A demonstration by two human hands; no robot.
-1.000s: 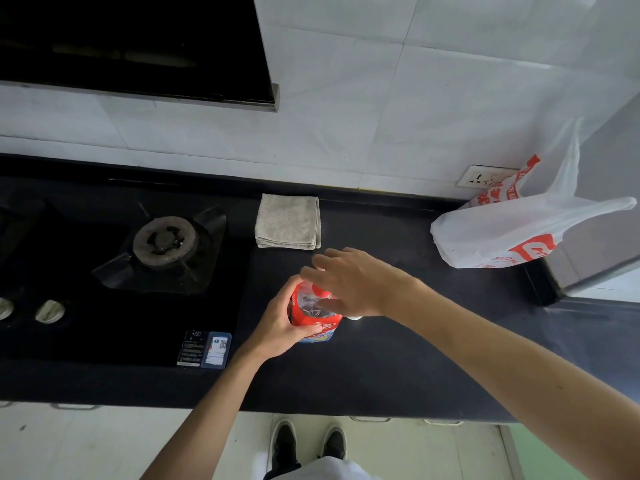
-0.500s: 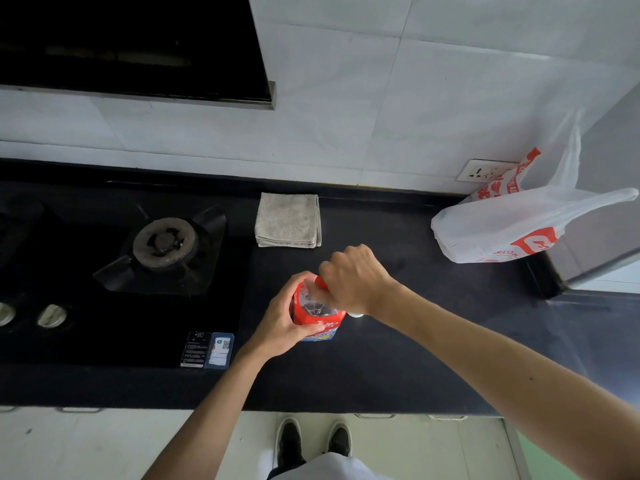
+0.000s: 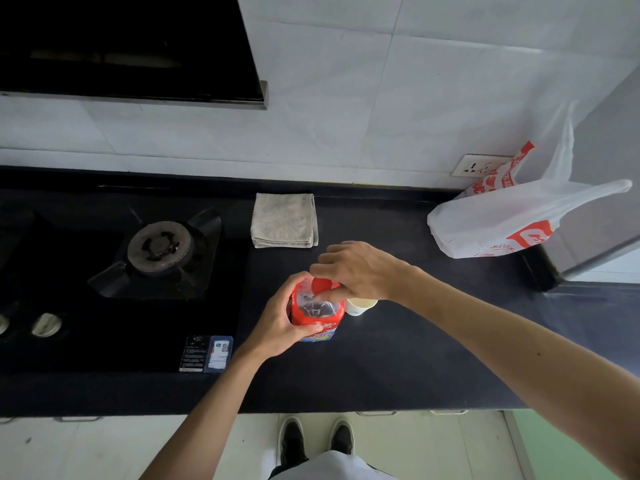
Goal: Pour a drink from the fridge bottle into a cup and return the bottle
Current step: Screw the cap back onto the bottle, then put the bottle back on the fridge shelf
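Bottle (image 3: 317, 318) held two-handed, centre frame.
Left hand (image 3: 278, 322) gripped the bottle body, upright on the black countertop (image 3: 398, 368); right hand (image 3: 362, 271) pinched the red cap (image 3: 322, 284), other fingers loosely spread; cup (image 3: 360, 305) just right.

Arms: the left arm (image 3: 207, 403) and right arm (image 3: 519, 358) are bare along all the length that shows.
Hands: the left hand (image 3: 277, 327) and right hand (image 3: 360, 268) are bare too.
Clothing: a white garment (image 3: 329, 467), smooth and rounded, at bottom centre of the frame.
Feet: black shoes (image 3: 292, 441), rounded toes with a thin pale rim, just above the garment.
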